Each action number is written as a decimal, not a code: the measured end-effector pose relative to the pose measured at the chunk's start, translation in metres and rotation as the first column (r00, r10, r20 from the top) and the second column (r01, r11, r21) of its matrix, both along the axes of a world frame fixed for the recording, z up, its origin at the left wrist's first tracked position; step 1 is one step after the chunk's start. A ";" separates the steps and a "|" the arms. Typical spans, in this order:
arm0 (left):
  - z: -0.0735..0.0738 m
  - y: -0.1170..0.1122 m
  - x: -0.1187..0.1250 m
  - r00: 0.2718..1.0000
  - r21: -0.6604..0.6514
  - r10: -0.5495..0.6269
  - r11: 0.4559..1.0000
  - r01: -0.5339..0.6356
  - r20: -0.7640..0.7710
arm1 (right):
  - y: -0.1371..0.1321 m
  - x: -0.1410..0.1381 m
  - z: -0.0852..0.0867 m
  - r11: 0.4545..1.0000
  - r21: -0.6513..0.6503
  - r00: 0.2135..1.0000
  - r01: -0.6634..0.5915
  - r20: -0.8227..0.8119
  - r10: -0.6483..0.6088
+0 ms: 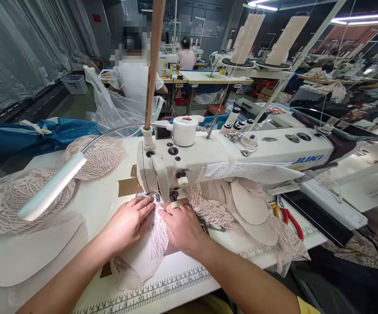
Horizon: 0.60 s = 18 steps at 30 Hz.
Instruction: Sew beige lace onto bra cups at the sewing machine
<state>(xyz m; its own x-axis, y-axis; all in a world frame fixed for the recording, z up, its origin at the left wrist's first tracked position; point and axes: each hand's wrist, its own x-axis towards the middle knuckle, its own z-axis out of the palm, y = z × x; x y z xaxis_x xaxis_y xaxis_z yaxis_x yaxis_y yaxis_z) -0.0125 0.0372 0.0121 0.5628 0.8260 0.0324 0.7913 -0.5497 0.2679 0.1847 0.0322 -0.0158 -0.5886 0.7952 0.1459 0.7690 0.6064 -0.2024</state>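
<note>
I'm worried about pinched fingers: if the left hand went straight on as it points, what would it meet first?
Likely the needle area of the sewing machine, just ahead of the left hand; the exact gap is unclear.

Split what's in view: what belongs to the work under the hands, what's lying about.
In the work:
- lace-edged fabric under both hands
- JUKI sewing machine
- gooseneck lamp, lit

Apparently lying about:
- red-and-yellow-handled tool
- blue plastic bag, left
- grey bin behind
</note>
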 end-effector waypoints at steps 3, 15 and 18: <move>0.002 0.008 -0.003 0.998 -0.003 -0.057 0.998 0.057 0.005 | -0.001 -0.001 0.000 1.000 0.005 1.000 0.001 -0.008 -0.001; 0.005 -0.019 -0.008 0.991 0.018 -0.002 1.000 -0.001 0.133 | 0.006 0.009 -0.010 0.999 0.036 0.975 0.026 -0.221 -0.018; 0.004 -0.033 0.002 0.998 0.010 0.038 0.999 -0.038 0.055 | 0.006 0.009 -0.008 1.000 0.023 0.974 0.017 -0.226 -0.011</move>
<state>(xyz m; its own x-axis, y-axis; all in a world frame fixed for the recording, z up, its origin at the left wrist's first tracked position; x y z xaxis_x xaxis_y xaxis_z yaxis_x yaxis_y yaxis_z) -0.0101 0.0041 0.0158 0.5283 0.8461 0.0716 0.7957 -0.5227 0.3059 0.1940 0.0381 -0.0237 -0.5271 0.7976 0.2932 0.7134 0.6028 -0.3572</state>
